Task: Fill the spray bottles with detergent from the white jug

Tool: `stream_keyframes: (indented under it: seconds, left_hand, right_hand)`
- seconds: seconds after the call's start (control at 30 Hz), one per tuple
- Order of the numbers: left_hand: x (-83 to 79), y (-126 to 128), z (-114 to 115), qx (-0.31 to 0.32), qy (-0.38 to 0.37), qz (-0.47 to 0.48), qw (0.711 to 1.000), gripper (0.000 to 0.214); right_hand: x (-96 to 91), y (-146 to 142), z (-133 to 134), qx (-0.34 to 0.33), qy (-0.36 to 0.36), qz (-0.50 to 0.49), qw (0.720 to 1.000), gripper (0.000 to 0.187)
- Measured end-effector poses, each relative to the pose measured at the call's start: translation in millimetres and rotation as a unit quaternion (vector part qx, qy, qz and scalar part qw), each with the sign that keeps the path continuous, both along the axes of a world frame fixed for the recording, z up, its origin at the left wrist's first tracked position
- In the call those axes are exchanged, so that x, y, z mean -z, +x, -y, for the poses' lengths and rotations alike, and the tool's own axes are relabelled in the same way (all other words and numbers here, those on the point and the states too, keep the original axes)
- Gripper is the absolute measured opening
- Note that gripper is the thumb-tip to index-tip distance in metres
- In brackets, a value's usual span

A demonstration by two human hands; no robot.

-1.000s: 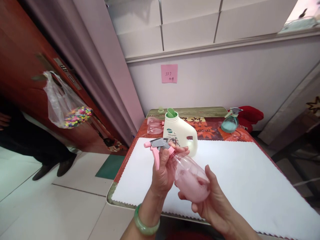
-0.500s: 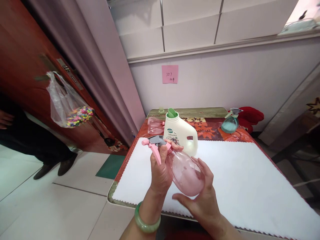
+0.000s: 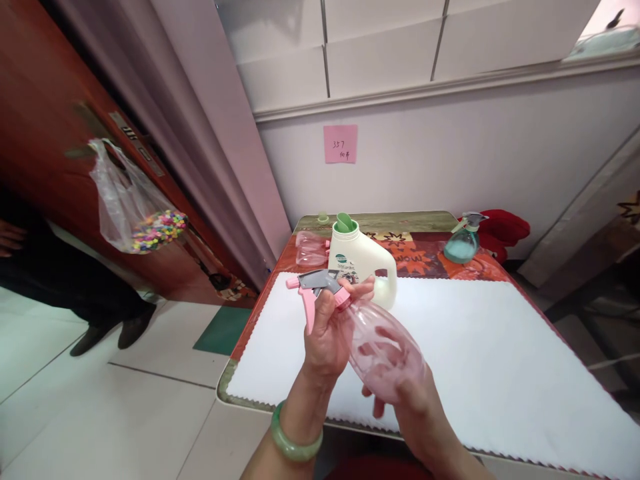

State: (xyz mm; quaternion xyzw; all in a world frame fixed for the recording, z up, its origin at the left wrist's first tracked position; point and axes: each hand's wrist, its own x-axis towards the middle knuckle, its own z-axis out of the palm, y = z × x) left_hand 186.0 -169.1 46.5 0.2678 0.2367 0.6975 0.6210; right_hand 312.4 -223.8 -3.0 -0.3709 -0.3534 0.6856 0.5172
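I hold a pink see-through spray bottle (image 3: 385, 347) tilted over the near left part of the table. My left hand (image 3: 327, 337), a green bangle on its wrist, grips the bottle's neck just under the pink and grey trigger head (image 3: 315, 285). My right hand (image 3: 407, 400) wraps round the bottle's round body from below, fingers showing through the plastic. A white detergent jug (image 3: 363, 263) with a green cap stands just behind the trigger head.
A white cloth (image 3: 500, 360) covers most of the table. At the back stand a teal spray bottle (image 3: 463, 241), a pink bottle body (image 3: 310, 248) and a red object (image 3: 503, 227). A bag of coloured bits (image 3: 137, 213) hangs on the door; a person (image 3: 65, 293) stands left.
My right hand has shifted round the bottle's body, from cupping its side to gripping it from beneath. The bottle has tipped a little; my left hand stays on the neck.
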Motion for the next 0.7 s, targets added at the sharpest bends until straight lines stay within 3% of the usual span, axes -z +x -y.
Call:
stream_keyframes:
  seconds: [0.03, 0.1, 0.17, 0.2, 0.27, 0.37, 0.43, 0.5, 0.57, 0.7]
  left_hand:
    - [0.1, -0.4, 0.5, 0.006, 0.008, 0.000, 1.000, 0.032]
    - [-0.4, 0.1, 2.6, 0.018, 0.024, -0.005, 1.000, 0.031]
    - [-1.5, 2.2, 5.3, 0.021, 0.040, -0.016, 0.999, 0.031]
    - [-2.3, 3.4, 6.5, 0.016, 0.045, -0.021, 0.999, 0.031]
    - [-3.8, 5.3, 7.7, -0.015, 0.046, -0.032, 0.998, 0.029]
    - [-5.9, 4.6, 5.6, -0.066, 0.036, -0.030, 0.997, 0.027]
    - [-6.5, 1.9, 3.0, -0.078, 0.034, -0.025, 0.996, 0.027]
    - [-6.2, -1.1, 1.2, -0.068, 0.029, -0.030, 0.997, 0.030]
    - [-5.2, -3.4, 0.7, -0.053, 0.028, -0.043, 0.997, 0.032]
    - [-3.5, -5.0, 0.1, -0.042, 0.055, -0.057, 0.996, 0.032]
  right_hand:
    - [-6.1, 2.7, -1.5, -0.074, -0.093, -0.072, 0.990, 0.085]
    - [-16.4, 8.0, -7.1, -0.194, -0.249, -0.176, 0.932, 0.090]
    - [-22.6, 11.0, -12.8, -0.270, -0.323, -0.214, 0.882, 0.100]
    - [-24.0, 10.9, -14.5, -0.278, -0.328, -0.210, 0.878, 0.102]
    - [-23.3, 7.4, -14.3, -0.220, -0.282, -0.171, 0.918, 0.102]
    - [-13.6, -1.3, -8.0, -0.027, -0.085, -0.046, 0.995, 0.100]
    - [-3.7, -3.4, -5.0, 0.075, 0.075, 0.093, 0.990, 0.112]
    - [4.1, -0.3, -5.9, 0.133, 0.175, 0.228, 0.948, 0.113]
    - [6.5, 6.3, -9.9, 0.146, 0.203, 0.282, 0.926, 0.097]
    - [-2.8, 13.7, -15.8, 0.014, 0.138, 0.158, 0.978, 0.074]
